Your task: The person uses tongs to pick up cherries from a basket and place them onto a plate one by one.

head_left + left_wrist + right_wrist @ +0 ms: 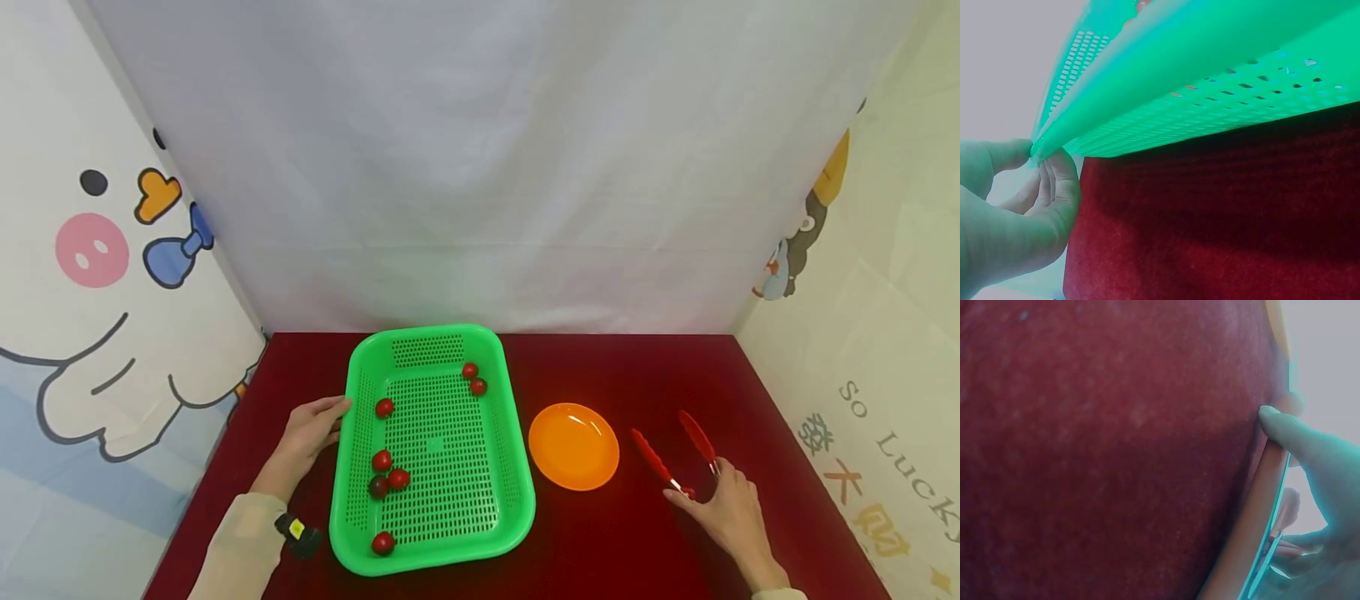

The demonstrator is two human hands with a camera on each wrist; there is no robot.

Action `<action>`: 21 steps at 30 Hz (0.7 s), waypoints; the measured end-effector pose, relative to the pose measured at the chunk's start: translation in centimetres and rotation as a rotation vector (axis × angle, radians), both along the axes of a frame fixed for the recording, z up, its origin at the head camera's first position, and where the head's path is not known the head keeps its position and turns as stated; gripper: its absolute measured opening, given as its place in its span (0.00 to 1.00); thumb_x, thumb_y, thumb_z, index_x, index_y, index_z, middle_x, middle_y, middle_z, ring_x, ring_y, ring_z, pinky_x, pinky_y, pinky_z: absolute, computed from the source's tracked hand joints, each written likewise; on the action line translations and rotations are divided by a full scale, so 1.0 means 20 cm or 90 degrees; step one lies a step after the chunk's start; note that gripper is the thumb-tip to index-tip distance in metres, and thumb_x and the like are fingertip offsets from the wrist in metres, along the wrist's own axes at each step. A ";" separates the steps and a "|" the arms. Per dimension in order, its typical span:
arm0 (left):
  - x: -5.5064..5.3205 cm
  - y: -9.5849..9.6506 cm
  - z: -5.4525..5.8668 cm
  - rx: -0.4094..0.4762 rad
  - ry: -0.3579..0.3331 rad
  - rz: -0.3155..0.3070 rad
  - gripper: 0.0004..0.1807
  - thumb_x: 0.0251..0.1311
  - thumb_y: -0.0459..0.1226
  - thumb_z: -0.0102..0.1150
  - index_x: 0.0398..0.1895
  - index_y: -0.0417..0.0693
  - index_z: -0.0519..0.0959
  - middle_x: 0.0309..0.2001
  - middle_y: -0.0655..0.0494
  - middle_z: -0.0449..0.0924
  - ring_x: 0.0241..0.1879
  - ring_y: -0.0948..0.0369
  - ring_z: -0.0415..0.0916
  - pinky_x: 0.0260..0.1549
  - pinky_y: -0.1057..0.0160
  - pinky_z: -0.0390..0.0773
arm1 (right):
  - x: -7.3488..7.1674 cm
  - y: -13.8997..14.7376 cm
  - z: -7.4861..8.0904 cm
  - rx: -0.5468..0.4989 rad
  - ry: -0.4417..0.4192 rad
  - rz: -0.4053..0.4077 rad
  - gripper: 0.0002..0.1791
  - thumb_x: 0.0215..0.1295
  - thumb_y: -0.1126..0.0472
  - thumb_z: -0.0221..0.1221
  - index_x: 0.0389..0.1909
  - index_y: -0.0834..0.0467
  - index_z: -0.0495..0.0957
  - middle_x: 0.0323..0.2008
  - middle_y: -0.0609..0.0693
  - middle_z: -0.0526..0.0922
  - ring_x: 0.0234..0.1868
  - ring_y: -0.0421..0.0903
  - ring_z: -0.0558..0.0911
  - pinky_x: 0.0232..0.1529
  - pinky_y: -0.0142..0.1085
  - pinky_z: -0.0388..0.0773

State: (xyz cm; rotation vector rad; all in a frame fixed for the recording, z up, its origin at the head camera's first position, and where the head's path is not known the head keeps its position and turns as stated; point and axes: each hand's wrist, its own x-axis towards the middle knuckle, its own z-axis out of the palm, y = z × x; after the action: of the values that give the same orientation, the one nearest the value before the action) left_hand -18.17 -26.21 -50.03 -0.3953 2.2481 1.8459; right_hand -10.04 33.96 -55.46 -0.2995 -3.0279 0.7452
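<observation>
A green plastic basket (435, 564) with slotted walls holds several small red tomatoes (384, 408), one of them darker (378, 487). My left hand (311, 425) pinches the basket's left rim; in the left wrist view the thumb lies on one side of the rim (1085, 106) and curled fingers on the other. On the right, my right hand (731, 512) holds a pair of tongs with red tips (651, 454), their arms spread apart with nothing between them. In the right wrist view, my thumb presses one tong arm (1257, 506); the hand partly hides the rest.
An orange plate (573, 450) lies between the basket and the tongs, with nothing on it. A dark red cloth (600, 550) covers the table. A white curtain (495, 167) hangs behind, and printed panels (90, 375) stand at both sides.
</observation>
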 end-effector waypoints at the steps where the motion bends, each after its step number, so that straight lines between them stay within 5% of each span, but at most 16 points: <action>1: 0.00 0.00 0.00 -0.002 0.001 0.000 0.33 0.78 0.45 0.54 0.73 0.28 0.64 0.57 0.43 0.81 0.42 0.69 0.80 0.41 0.69 0.82 | 0.00 0.00 0.00 -0.001 0.004 0.000 0.61 0.53 0.37 0.75 0.66 0.82 0.58 0.52 0.81 0.72 0.51 0.75 0.72 0.54 0.69 0.70; 14: 0.00 0.00 0.02 0.000 0.002 0.002 0.32 0.77 0.43 0.55 0.73 0.28 0.64 0.53 0.44 0.82 0.40 0.67 0.82 0.40 0.67 0.84 | -0.04 0.01 0.06 -0.064 -0.011 -0.007 0.61 0.56 0.37 0.73 0.70 0.78 0.55 0.52 0.76 0.72 0.46 0.67 0.78 0.51 0.65 0.77; 21: -0.01 0.00 0.04 -0.018 0.005 -0.001 0.32 0.77 0.42 0.55 0.73 0.28 0.64 0.54 0.42 0.82 0.41 0.66 0.82 0.39 0.66 0.84 | -0.08 -0.02 0.09 -0.085 0.011 0.005 0.67 0.56 0.36 0.73 0.75 0.76 0.47 0.63 0.79 0.66 0.54 0.72 0.78 0.52 0.63 0.78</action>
State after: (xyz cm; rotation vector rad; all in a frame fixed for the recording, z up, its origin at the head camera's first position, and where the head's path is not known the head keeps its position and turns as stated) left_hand -18.29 -26.21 -49.33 -0.3914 2.2824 1.8197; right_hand -11.73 33.58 -53.72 -0.2810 -2.9699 0.9469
